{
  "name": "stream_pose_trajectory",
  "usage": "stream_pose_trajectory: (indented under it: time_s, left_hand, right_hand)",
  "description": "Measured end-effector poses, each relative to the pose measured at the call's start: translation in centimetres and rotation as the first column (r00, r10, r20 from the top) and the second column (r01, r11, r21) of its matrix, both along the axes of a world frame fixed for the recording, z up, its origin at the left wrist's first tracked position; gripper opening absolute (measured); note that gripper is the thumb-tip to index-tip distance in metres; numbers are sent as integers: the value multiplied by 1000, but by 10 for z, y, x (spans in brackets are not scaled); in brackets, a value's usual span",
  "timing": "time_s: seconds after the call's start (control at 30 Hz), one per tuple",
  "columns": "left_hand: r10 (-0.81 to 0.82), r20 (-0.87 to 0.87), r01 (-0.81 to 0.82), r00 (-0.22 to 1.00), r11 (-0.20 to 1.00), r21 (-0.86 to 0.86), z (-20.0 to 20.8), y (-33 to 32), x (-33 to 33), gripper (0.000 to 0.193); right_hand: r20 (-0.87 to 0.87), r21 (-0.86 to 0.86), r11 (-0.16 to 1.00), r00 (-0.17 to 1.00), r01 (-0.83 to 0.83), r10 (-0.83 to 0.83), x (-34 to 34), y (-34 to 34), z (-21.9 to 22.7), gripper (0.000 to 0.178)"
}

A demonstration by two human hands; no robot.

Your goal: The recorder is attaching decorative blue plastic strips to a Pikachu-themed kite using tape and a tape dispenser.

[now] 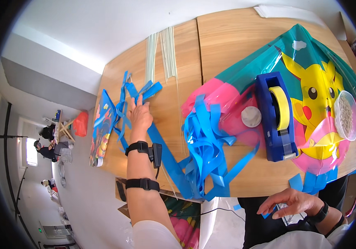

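My left hand (140, 115) reaches to the left side of the table, fingers stretched out and spread, the tips on a tangle of blue plastic strips (155, 89). It does not grip them. My right hand (290, 203) is at the table's near edge, low on the right. Its fingers are loosely bent and apart; a bit of blue shows between thumb and forefinger, and I cannot tell whether it touches them. A larger heap of blue strips (201, 139) lies between the hands. Right of it, a dark blue tape dispenser (272, 120) with a yellow-cored roll stands on a printed plastic sheet (244, 76).
The sheet shows a yellow cartoon animal. On it sit a clear bowl of small pale pieces (345, 116) and a white round thing (251, 116). Thin pale sticks (169, 54) lie at the back. A folded printed sheet (103, 124) rests at the left edge. People are far left.
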State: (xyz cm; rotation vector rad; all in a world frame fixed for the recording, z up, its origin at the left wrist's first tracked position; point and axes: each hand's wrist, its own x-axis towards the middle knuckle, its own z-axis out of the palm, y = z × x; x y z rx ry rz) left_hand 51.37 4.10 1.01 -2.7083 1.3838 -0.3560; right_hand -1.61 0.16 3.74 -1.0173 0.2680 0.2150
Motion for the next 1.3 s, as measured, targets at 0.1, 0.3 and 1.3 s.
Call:
stream_pose_trajectory:
  time_s: [0.1, 0.3, 1.3]
  left_hand:
    - [-43, -7, 41, 999, 989, -143, -22, -8, 24, 31]
    - [-259, -276, -113, 926, 506, -855, 14, 28, 54, 34]
    - [-145, -983, 324, -111, 930, -174, 114, 176, -454, 29]
  right_hand:
    - [-13, 1, 1000, 1000, -11, 11, 1, -1, -8, 32]
    - [-48, 73, 997, 999, 14, -11, 6, 5, -4, 31]
    - [279, -552, 374, 587, 746, -760, -236, 6, 93, 5]
